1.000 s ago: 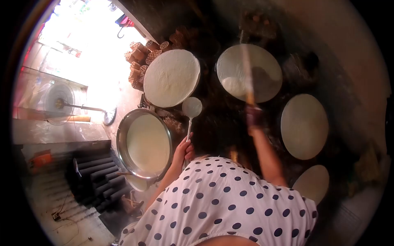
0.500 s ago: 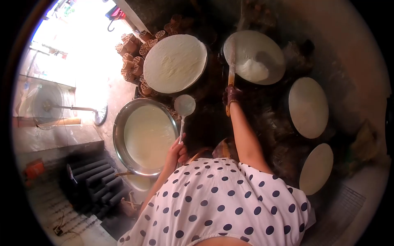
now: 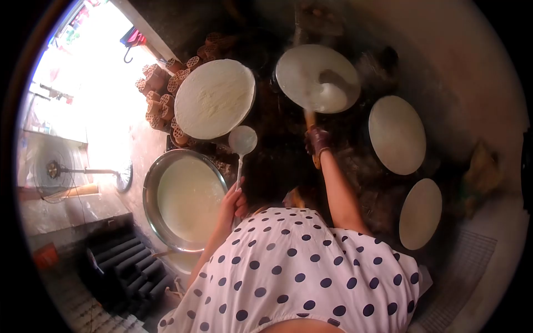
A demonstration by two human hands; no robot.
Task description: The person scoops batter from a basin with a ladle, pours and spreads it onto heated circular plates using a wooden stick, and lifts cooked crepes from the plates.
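My left hand [image 3: 235, 201] is wrapped round the handle of a ladle [image 3: 243, 140], whose round bowl is up, between the metal basin of pale liquid [image 3: 149, 194] and the dark middle area. My right hand [image 3: 317, 141], in a dark glove, grips the wooden handle of a long paddle [image 3: 310, 117]. The paddle's far part is blurred over the round white surface [image 3: 300, 72] at the top, where a brighter patch of white liquid [image 3: 331, 97] lies. Another round white surface [image 3: 214, 100] stands at upper left, with a rough yellowish middle.
Two more pale round surfaces [image 3: 396, 135] [image 3: 421, 214] are on the right. Perforated reddish-brown cylinders [image 3: 161, 105] are piled at upper left. Black cylinders [image 3: 130, 266] lie stacked at lower left. A fan [image 3: 53, 169] stands at the far left, and yellowish cloth [image 3: 482, 172] is at the far right.
My right hand and the paddle have moved over the upper round surface, and the bright patch has shifted toward its right side. The view has shifted; my left hand still holds the ladle.
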